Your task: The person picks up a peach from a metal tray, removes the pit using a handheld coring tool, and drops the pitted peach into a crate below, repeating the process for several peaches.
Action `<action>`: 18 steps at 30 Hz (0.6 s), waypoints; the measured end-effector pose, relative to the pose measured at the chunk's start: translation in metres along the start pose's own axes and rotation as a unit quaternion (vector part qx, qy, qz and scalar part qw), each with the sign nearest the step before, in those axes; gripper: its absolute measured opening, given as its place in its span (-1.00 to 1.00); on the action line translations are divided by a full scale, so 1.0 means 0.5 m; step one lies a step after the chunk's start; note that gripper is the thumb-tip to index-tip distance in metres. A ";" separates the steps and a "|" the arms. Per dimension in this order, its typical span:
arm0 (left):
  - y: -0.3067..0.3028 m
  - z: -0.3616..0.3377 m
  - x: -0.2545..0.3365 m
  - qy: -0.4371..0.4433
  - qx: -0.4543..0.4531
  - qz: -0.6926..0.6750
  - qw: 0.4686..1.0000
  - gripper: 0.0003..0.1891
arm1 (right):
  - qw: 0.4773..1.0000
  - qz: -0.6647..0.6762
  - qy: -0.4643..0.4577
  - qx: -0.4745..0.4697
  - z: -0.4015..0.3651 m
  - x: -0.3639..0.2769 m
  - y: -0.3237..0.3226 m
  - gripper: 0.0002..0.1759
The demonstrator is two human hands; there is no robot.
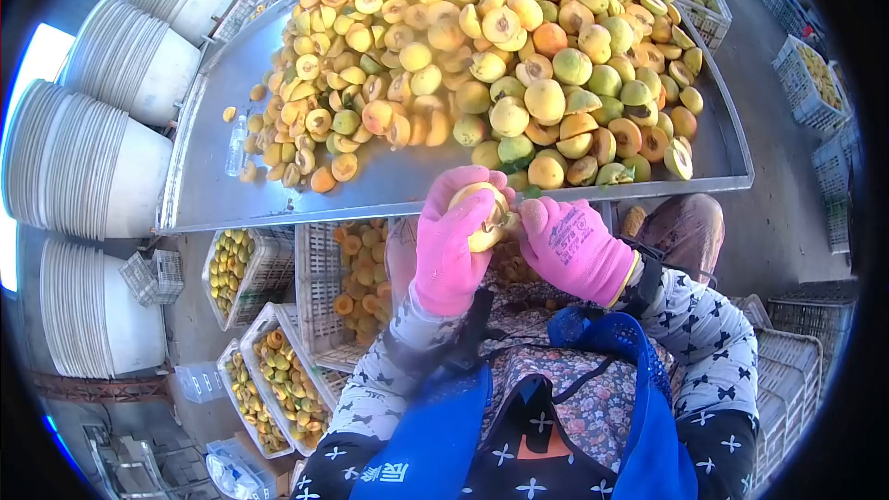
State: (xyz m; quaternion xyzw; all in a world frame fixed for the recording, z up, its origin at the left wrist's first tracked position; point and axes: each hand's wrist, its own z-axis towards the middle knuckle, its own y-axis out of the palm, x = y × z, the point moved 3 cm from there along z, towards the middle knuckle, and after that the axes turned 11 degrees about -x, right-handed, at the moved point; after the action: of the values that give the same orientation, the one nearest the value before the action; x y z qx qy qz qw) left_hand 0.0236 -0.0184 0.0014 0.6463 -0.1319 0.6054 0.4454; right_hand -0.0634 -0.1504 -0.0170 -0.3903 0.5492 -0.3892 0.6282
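Observation:
My left hand [443, 255], in a pink glove, is wrapped round a yellow peach [486, 239] with a cut in it. My right hand [576, 245], gloved the same way, is closed just to the right of the peach, its fingertips close to the fruit. Whatever those fingers pinch is too small or hidden to make out. Both hands are over my lap, by the near edge of the metal table [370, 202]. On that table lies a big heap of whole and halved peaches [544, 102].
A plastic bottle [237, 146] lies at the table's left. Below stand crates of peaches [292, 389], with another crate [231, 273] nearer the table. Stacked white tubs [83, 167] line the left side. More crates [807, 83] stand at the right.

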 end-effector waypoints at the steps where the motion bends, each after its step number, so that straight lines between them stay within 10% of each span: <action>1: 0.005 0.000 0.009 -0.001 0.004 -0.003 1.000 -0.62 | 0.999 0.019 -0.017 0.025 -0.002 -0.004 0.003 -0.66; 10: 0.011 0.011 0.008 0.005 0.053 -0.036 0.998 -0.68 | 0.933 0.342 -0.076 0.085 0.005 -0.048 0.029 -0.65; 14: -0.020 0.006 0.018 -0.149 -0.014 0.182 0.972 -0.53 | 0.984 0.172 -0.043 0.032 0.005 0.011 0.018 -0.69; 18: 0.002 0.011 0.023 -0.209 0.025 0.087 0.974 -0.52 | 0.991 0.089 -0.077 0.061 0.015 0.042 -0.003 -0.76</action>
State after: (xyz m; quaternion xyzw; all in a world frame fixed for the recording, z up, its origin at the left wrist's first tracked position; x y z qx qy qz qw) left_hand 0.0293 -0.0189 0.0127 0.7555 -0.2623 0.4969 0.3369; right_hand -0.0539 -0.1696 -0.0231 -0.3301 0.5068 -0.3331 0.7234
